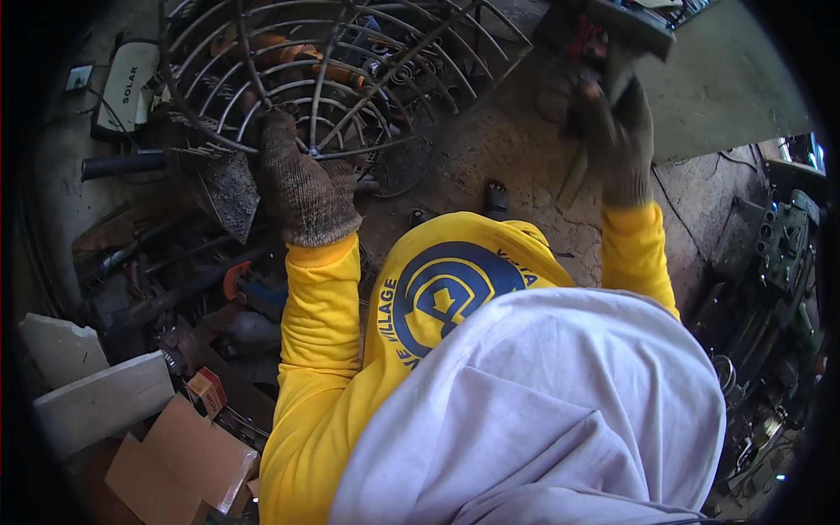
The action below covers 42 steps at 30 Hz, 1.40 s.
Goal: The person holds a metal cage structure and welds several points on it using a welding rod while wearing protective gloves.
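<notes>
My left hand (308, 185), in a brown knit glove, is closed round the near rim of a round metal grille (321, 83) made of concentric rods and cross bars. The grille is held tilted above the floor. Up at the right, my gloved right hand (617, 144) grips a hammer (626, 28), slightly blurred. Its dark head is raised beyond the fingers, and the pale handle sticks out below the fist. The hammer is apart from the grille. Beside my left hand lies a dark, speckled triangular metal piece (223, 188).
Through the grille shows an orange tool (302, 57) among metal parts. Boards and a cardboard piece (179, 459) lie at lower left, near a small red box (206, 392). A grey sheet (735, 83) is at upper right; machine parts (779, 254) crowd the right edge.
</notes>
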Tool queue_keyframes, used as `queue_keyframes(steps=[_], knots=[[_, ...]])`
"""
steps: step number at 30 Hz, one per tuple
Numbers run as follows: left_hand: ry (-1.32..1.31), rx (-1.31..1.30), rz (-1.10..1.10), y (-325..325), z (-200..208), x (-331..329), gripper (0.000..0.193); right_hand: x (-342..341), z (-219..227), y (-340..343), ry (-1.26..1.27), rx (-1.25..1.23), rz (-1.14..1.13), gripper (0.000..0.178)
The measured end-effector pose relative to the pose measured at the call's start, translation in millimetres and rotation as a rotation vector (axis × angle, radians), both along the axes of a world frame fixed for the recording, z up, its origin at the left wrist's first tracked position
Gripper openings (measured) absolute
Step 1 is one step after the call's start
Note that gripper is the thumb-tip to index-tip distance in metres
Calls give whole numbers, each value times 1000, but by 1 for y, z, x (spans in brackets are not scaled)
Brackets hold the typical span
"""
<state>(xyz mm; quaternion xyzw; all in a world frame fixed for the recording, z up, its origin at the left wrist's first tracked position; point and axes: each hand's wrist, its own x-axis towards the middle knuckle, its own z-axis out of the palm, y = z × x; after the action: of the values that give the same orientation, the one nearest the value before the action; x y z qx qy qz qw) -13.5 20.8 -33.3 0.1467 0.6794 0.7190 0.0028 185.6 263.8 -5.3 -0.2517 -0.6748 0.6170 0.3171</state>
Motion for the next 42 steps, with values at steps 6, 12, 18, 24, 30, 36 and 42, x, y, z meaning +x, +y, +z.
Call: queue_keyframes(steps=[6, 12, 18, 24, 30, 36, 42], knots=[[505, -242, 129, 7, 13, 6, 40, 17, -6, -62, -137, 185, 373, 38], [828, -460, 203, 10, 41, 24, 41, -6, 10, -76, -393, 433, 406, 39], [1007, -772, 271, 2, 47, 23, 41, -10, 12, -83, -467, 440, 405, 40], [566, -414, 228, 8, 47, 24, 45, -6, 8, -84, -280, 357, 362, 41], [804, -707, 222, -2, 42, 26, 45, 1, 12, -86, -391, 326, 384, 42], [960, -780, 283, 0, 53, 21, 39, 1, 18, -75, -185, 312, 323, 44], [836, -632, 218, 5, 54, 20, 43, -12, 14, -79, -542, 408, 399, 37]])
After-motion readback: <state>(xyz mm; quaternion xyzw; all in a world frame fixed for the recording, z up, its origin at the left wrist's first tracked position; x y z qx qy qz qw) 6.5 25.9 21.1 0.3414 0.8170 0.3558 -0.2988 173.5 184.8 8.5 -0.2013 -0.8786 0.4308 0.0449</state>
